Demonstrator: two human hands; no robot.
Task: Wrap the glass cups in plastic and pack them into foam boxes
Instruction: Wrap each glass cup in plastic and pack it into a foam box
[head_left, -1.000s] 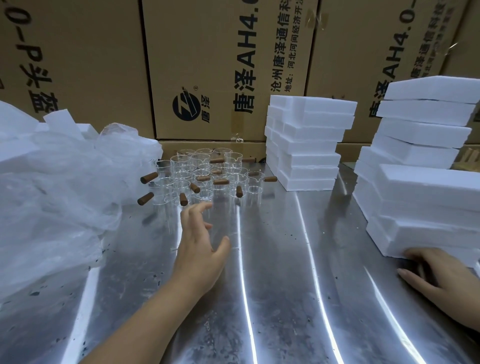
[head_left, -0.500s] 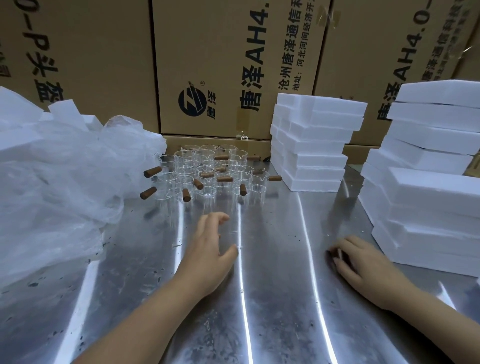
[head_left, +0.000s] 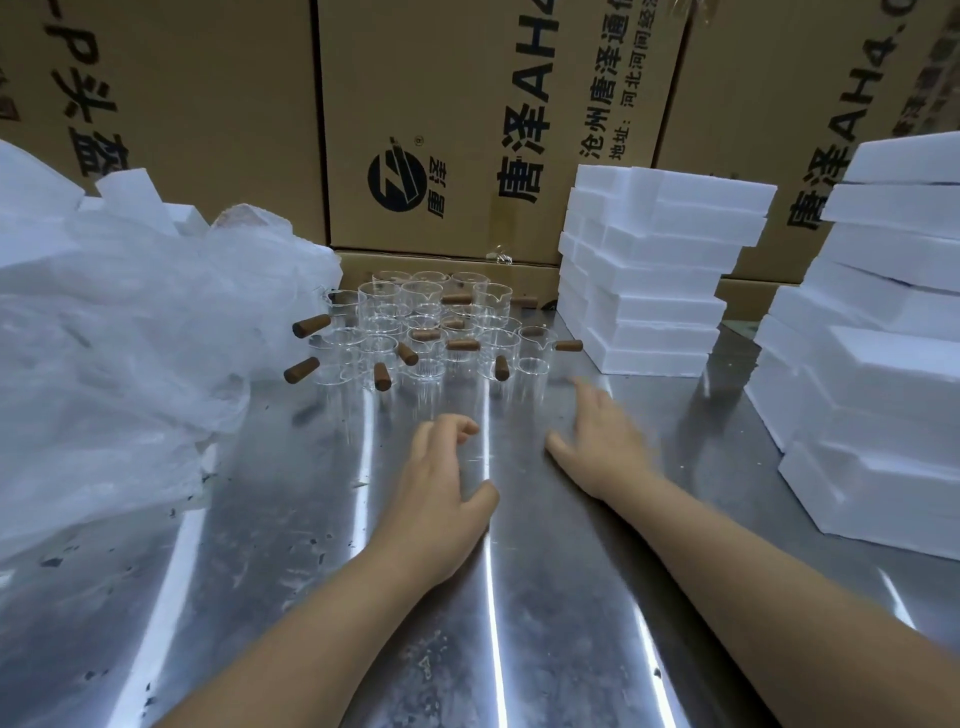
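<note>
Many glass cups (head_left: 431, 332) with brown handles cluster at the back of the steel desk (head_left: 291, 545), between crumpled plastic (head_left: 130, 338) and foam boxes (head_left: 649, 280). Just before them, left hand (head_left: 436, 493) loosely curled, right hand (head_left: 602, 447) spread flat; both empty.

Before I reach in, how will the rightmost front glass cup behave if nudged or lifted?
Probably fragile: the cup is thin clear glass crowded against its neighbours, so a nudge may clink them. It may slide easily on the polished steel table. Its side handle likely unbalances it when lifted.
</note>
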